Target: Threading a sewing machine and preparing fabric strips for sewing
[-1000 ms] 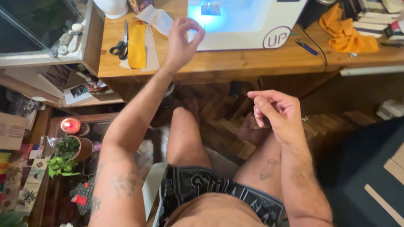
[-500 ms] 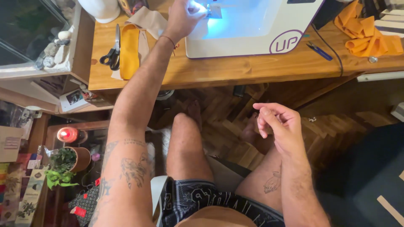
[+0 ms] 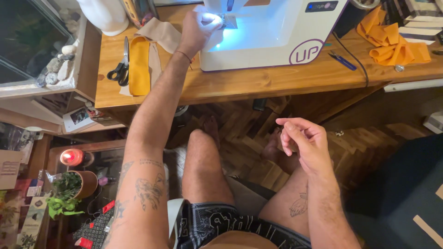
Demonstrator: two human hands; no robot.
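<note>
Left hand fingers bunched at lit sewing machine needle area; right hand loosely curled, holding nothing visible.

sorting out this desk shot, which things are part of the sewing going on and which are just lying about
In use:
left hand at the needle area
white sewing machine
right hand, fingers pinched, over the lap

Lying about:
black scissors
yellow fabric strip
beige fabric
orange cloth
blue pen
lit candle
potted plant

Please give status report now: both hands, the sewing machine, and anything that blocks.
Left hand up at sewing machine, fingers in its lit needle area. Right hand over lap, fingers curled, grip unclear. Scissors and yellow fabric strip lie left, not blocking.
</note>
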